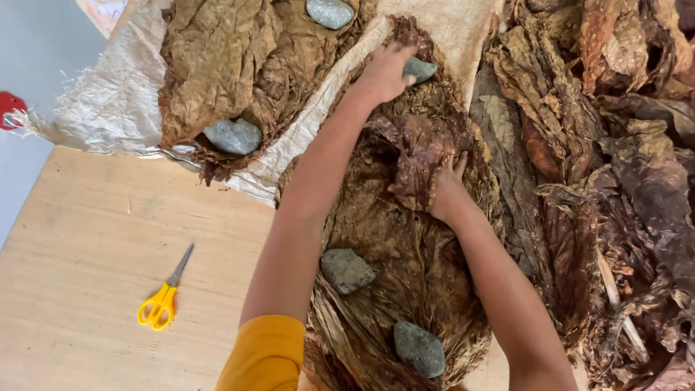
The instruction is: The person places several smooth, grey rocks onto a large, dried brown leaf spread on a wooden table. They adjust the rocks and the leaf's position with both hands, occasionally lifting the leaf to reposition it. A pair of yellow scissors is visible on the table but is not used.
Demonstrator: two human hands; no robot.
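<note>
Brown dried leaves (405, 246) lie stacked in a long pile running near to far, right of the scissors (163, 298). At its far end the left hand (384, 72) clasps a grey stone (420, 69); the right hand (447, 190) presses flat, fingers spread, gripping nothing, on a crumpled leaf (420, 156) mid-pile.

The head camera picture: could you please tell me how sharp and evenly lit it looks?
Head view: soft, even light, no glare; the scissors and stones look crisp; the left hand on a stone is slightly blurred; edges look mildly stretched.
</note>
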